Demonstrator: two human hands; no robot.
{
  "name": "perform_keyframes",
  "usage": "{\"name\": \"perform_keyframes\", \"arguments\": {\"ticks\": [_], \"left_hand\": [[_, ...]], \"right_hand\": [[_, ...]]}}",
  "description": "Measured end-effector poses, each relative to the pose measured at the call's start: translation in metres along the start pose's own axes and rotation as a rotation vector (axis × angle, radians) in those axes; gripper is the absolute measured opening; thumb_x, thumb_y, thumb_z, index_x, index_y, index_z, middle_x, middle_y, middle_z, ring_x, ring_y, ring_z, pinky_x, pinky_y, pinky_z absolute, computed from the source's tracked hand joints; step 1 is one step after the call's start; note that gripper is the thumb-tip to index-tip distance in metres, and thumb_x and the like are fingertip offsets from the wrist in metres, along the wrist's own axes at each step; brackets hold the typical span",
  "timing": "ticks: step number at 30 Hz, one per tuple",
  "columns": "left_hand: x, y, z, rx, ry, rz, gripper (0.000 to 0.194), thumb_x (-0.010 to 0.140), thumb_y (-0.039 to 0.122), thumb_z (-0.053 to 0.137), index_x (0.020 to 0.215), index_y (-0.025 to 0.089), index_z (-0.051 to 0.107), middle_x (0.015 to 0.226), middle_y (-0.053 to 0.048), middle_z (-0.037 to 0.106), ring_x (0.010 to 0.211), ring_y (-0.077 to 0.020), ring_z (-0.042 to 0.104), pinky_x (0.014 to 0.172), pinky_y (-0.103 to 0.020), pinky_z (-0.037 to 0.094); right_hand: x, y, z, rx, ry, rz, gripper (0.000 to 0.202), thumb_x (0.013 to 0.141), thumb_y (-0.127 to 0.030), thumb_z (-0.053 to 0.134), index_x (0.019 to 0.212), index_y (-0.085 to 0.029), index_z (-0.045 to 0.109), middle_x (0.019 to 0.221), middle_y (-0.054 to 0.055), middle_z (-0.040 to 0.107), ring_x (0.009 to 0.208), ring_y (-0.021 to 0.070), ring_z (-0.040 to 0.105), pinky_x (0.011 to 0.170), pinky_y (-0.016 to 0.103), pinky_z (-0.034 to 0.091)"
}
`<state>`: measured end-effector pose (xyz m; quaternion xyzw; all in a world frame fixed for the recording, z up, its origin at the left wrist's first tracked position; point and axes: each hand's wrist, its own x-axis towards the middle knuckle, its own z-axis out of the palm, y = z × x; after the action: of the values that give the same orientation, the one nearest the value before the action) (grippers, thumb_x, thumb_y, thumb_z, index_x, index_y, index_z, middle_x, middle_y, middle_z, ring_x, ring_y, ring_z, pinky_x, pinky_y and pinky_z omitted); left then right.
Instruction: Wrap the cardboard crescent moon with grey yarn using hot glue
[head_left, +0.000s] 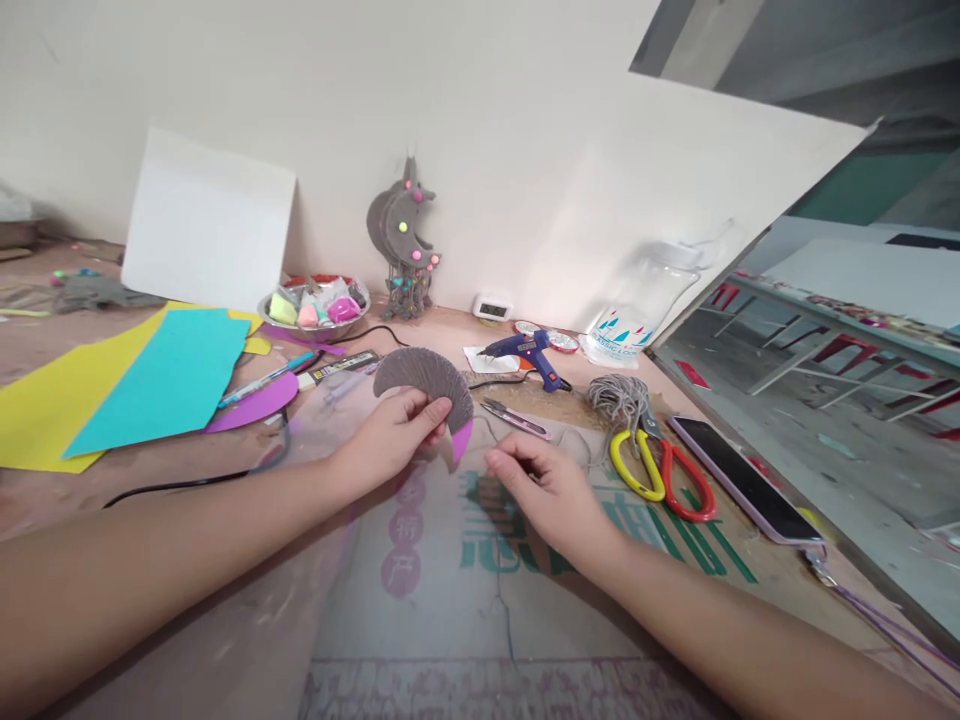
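A purple crescent moon is wrapped in grey yarn over most of its length, its lower tip showing bare purple. My left hand grips it between thumb and fingers above the printed plastic sheet. Just right of the tip, my right hand has thumb and fingers pinched together on a strand of grey yarn that runs from the crescent. A loose yarn end trails down over the sheet. Behind my right hand lie a ball of grey yarn and scissors with yellow and red handles.
A blue glue gun, thread snips and a small clock sit toward the wall. A finished moon ornament leans there. A phone and plastic jug stand right; a metal bowl and coloured sheets lie left.
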<state>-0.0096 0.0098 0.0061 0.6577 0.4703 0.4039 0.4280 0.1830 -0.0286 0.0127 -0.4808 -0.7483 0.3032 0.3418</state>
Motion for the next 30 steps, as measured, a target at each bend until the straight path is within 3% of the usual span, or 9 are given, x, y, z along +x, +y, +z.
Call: {"name": "perform_keyframes", "arguments": {"ticks": [4, 8, 11, 15, 18, 21, 25, 30], "left_hand": [[-0.001, -0.002, 0.002, -0.224, -0.060, -0.054, 0.037, 0.082, 0.048, 0.049, 0.062, 0.018, 0.045, 0.056, 0.003, 0.046, 0.046, -0.0081, 0.042, 0.045, -0.022, 0.033], [-0.003, 0.001, 0.003, -0.298, -0.164, -0.032, 0.033, 0.085, 0.042, 0.047, 0.063, 0.017, 0.048, 0.055, 0.003, 0.045, 0.048, -0.0076, 0.040, 0.047, -0.021, 0.034], [-0.005, 0.004, 0.004, -0.311, -0.186, 0.003, 0.023, 0.085, 0.037, 0.049, 0.074, 0.017, 0.051, 0.066, 0.001, 0.050, 0.056, -0.0089, 0.045, 0.054, -0.023, 0.038], [-0.009, 0.006, 0.006, -0.278, -0.231, 0.062, 0.016, 0.088, 0.031, 0.045, 0.081, 0.018, 0.051, 0.064, 0.002, 0.050, 0.059, -0.0097, 0.045, 0.060, -0.024, 0.039], [-0.012, 0.005, 0.005, -0.264, -0.259, 0.076, 0.013, 0.087, 0.029, 0.045, 0.081, 0.019, 0.051, 0.061, 0.003, 0.050, 0.056, -0.0096, 0.045, 0.057, -0.023, 0.038], [-0.013, 0.003, 0.005, -0.273, -0.308, -0.006, 0.018, 0.087, 0.033, 0.044, 0.077, 0.019, 0.049, 0.052, 0.005, 0.045, 0.046, -0.0081, 0.042, 0.046, -0.021, 0.034], [-0.015, 0.005, 0.004, -0.253, -0.372, -0.077, 0.026, 0.085, 0.040, 0.047, 0.070, 0.019, 0.048, 0.045, 0.006, 0.042, 0.036, -0.0071, 0.039, 0.037, -0.019, 0.027], [-0.017, 0.009, 0.005, -0.222, -0.316, -0.062, 0.029, 0.081, 0.039, 0.049, 0.061, 0.019, 0.051, 0.046, 0.003, 0.044, 0.038, -0.0078, 0.037, 0.037, -0.021, 0.029]], "right_hand": [[0.001, -0.006, -0.012, -0.031, 0.182, -0.096, 0.024, 0.087, -0.034, 0.048, 0.069, -0.018, 0.050, 0.061, -0.003, 0.042, 0.057, 0.0098, 0.040, 0.053, 0.022, 0.033], [0.012, -0.009, -0.027, -0.045, 0.210, -0.085, 0.016, 0.086, -0.032, 0.050, 0.081, -0.018, 0.056, 0.071, 0.000, 0.053, 0.065, 0.0116, 0.048, 0.060, 0.023, 0.038], [0.024, -0.010, -0.038, -0.134, 0.084, -0.109, 0.017, 0.086, -0.029, 0.051, 0.085, -0.018, 0.062, 0.085, 0.004, 0.062, 0.080, 0.0154, 0.056, 0.073, 0.027, 0.042], [0.038, -0.012, -0.042, -0.220, -0.060, -0.191, 0.024, 0.088, -0.028, 0.047, 0.097, -0.019, 0.066, 0.101, 0.006, 0.065, 0.097, 0.0184, 0.057, 0.089, 0.033, 0.041], [0.049, -0.011, -0.038, -0.148, -0.260, -0.203, 0.028, 0.089, -0.031, 0.046, 0.105, -0.018, 0.065, 0.107, 0.006, 0.065, 0.103, 0.0195, 0.057, 0.094, 0.035, 0.040], [0.058, -0.009, -0.031, 0.058, -0.498, -0.152, 0.035, 0.087, -0.038, 0.050, 0.112, -0.017, 0.062, 0.112, 0.005, 0.063, 0.105, 0.0193, 0.057, 0.096, 0.035, 0.039], [0.062, -0.009, -0.026, 0.300, -0.595, -0.056, 0.037, 0.079, -0.043, 0.060, 0.102, -0.014, 0.062, 0.100, 0.005, 0.064, 0.095, 0.0171, 0.058, 0.092, 0.033, 0.041], [0.059, -0.010, -0.023, 0.336, -0.608, 0.011, 0.023, 0.077, -0.039, 0.063, 0.077, -0.017, 0.058, 0.078, -0.002, 0.060, 0.076, 0.0116, 0.056, 0.077, 0.026, 0.044]]}}
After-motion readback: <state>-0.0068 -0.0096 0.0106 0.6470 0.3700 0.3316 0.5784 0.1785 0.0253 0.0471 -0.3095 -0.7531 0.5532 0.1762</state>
